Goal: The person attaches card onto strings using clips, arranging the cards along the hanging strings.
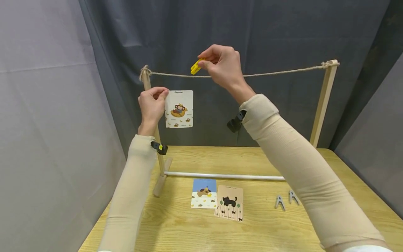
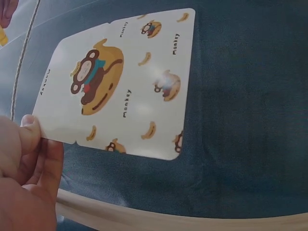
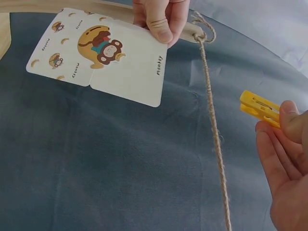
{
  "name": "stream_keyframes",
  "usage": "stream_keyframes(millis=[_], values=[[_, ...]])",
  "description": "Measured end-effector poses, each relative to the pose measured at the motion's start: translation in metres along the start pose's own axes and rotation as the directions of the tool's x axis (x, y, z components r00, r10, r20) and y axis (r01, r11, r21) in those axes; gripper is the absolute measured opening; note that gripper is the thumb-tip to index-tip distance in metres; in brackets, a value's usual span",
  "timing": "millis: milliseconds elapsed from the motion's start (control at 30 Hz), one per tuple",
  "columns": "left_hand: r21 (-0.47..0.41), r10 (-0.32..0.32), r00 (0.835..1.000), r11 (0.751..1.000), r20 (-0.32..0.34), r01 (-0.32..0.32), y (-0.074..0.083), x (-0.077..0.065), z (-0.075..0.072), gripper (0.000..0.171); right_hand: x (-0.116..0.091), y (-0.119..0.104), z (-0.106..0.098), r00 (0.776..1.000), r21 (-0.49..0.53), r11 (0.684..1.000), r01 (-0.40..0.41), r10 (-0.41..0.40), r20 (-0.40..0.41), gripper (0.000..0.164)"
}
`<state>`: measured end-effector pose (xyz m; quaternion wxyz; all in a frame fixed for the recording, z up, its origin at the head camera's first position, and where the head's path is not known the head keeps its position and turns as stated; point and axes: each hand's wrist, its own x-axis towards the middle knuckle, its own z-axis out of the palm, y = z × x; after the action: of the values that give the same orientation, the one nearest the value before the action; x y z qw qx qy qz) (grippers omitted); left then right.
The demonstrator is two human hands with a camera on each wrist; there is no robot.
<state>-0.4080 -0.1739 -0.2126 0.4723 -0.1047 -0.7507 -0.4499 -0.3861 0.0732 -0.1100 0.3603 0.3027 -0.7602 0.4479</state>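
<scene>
My left hand (image 1: 152,106) pinches the top corner of a white monkey card (image 1: 179,120), which hangs just below the rope (image 1: 283,72) near the left post. In the left wrist view the card (image 2: 137,91) shows a monkey on a banana, with the thumb (image 2: 30,132) on its corner. My right hand (image 1: 225,66) is raised at the rope's height, thumb and fingers pinching a yellow clothespin (image 1: 196,66). Seen from the right wrist, that clothespin (image 3: 260,107) lies to one side of the rope (image 3: 211,110), apart from it, and the card is on the other side.
Wooden posts (image 1: 324,105) hold the rope at both ends, joined low down by a white bar (image 1: 220,175). On the table (image 1: 176,227) lie a dog card (image 1: 204,201), a black cat card (image 1: 231,192) overlapping it, and two grey clothespins (image 1: 279,202) at the right. A dark curtain (image 1: 267,115) hangs behind.
</scene>
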Motion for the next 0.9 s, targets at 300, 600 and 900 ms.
stream_keyframes(millis=[300, 600, 900], values=[[-0.021, -0.005, 1.0, 1.0, 0.011, 0.005, 0.002, 0.002, 0.0, 0.014, 0.008, 0.0, 0.015, 0.999, 0.04, 0.999, -0.034, 0.034, 0.006, 0.006], [-0.014, -0.009, 1.0, 1.0, 0.022, 0.01, 0.0, 0.003, 0.003, 0.013, 0.016, 0.003, 0.027, 0.995, 0.068, 0.993, -0.095, 0.094, 0.017, 0.003], [-0.009, -0.008, 0.999, 1.0, 0.033, 0.009, 0.005, 0.003, 0.006, 0.012, 0.024, 0.0, 0.035, 0.992, -0.006, 0.994, -0.106, 0.106, 0.071, 0.009]])
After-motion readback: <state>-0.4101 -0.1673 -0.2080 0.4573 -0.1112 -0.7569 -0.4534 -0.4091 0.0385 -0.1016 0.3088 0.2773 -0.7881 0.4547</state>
